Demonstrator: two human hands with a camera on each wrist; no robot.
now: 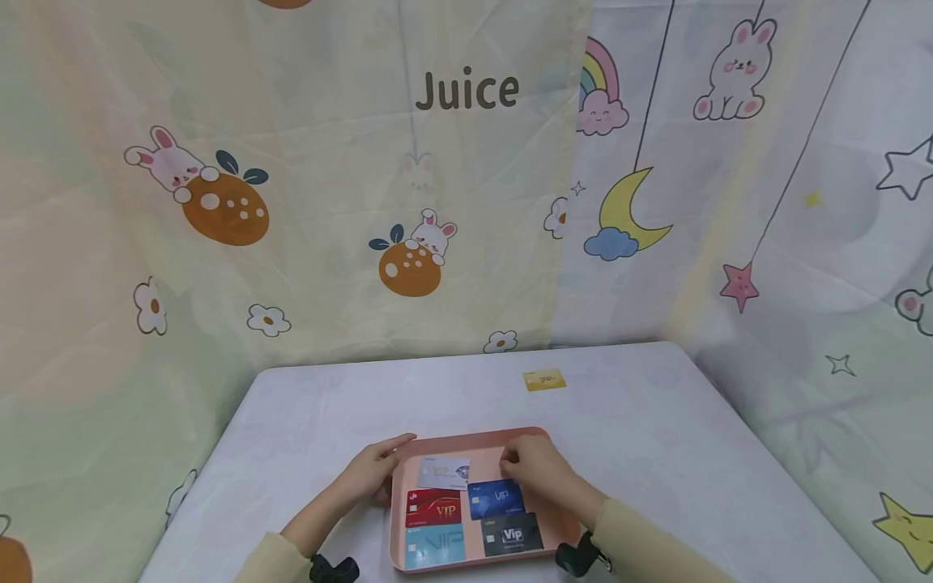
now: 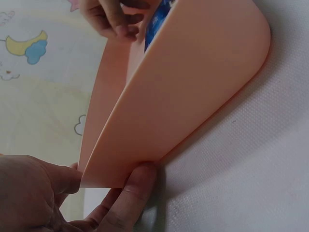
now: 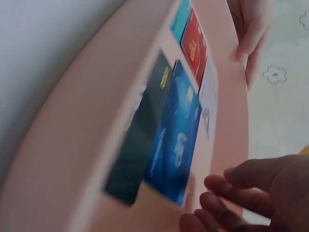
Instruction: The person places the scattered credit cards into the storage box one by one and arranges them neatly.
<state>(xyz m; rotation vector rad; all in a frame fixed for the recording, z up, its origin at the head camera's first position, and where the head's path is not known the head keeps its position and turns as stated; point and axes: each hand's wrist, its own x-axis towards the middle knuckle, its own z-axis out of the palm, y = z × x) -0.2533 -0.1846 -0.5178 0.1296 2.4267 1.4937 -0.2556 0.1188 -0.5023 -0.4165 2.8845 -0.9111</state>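
A pink tray (image 1: 474, 565) lies on the table with several VIP cards in it. My left hand (image 1: 373, 470) grips the tray's far left corner, thumb and fingers around its wall in the left wrist view. My right hand (image 1: 541, 468) hovers over the far right part of the tray, fingers loosely bent; the right wrist view shows nothing between them. Inside lie a silver card (image 1: 437, 468), a red card (image 1: 423, 508), a light blue card (image 1: 430, 551), a blue card (image 3: 174, 140) and a black card (image 3: 137, 140). The silver card sits nearest the far wall.
A gold card (image 1: 544, 380) lies on the white table (image 1: 328, 413) beyond the tray, close to the back edge. Printed curtains (image 1: 328, 162) hang behind and at both sides of the table.
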